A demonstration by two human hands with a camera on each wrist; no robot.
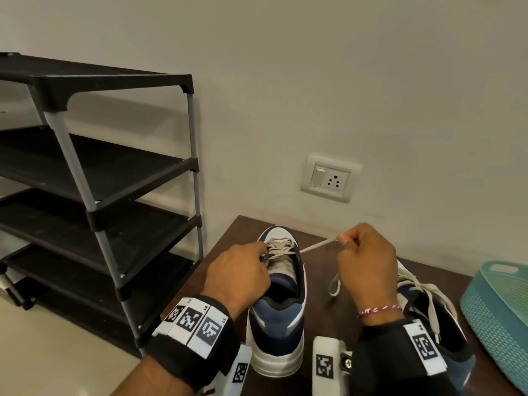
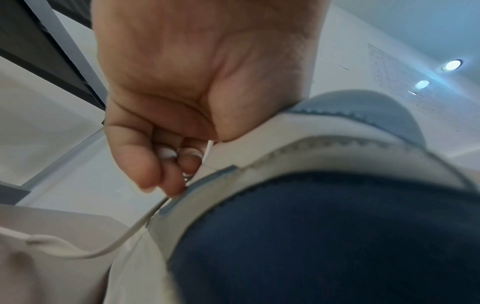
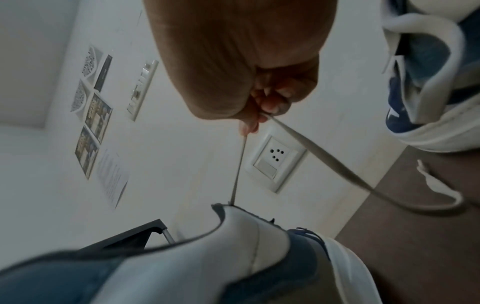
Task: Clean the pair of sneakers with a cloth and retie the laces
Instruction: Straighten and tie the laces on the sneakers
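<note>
A white and blue sneaker [image 1: 278, 315] stands heel toward me on the dark brown table [image 1: 320, 290]. My left hand [image 1: 243, 272] sits at its left eyelets, fingers curled and pinching a lace [image 2: 135, 228] against the upper [image 2: 311, 236]. My right hand [image 1: 365, 261] is raised to the sneaker's right and pinches the other lace end [image 1: 317, 245], pulled taut from the eyelets [image 3: 237, 168]; its loose tail [image 3: 337, 166] droops to the table. The second sneaker [image 1: 428, 304] lies behind my right wrist, laces loose. No cloth is in view.
A black shelf rack [image 1: 94, 181] stands left of the table. A teal plastic basket [image 1: 500, 315] sits at the table's right edge. A wall socket [image 1: 330, 178] is on the wall behind.
</note>
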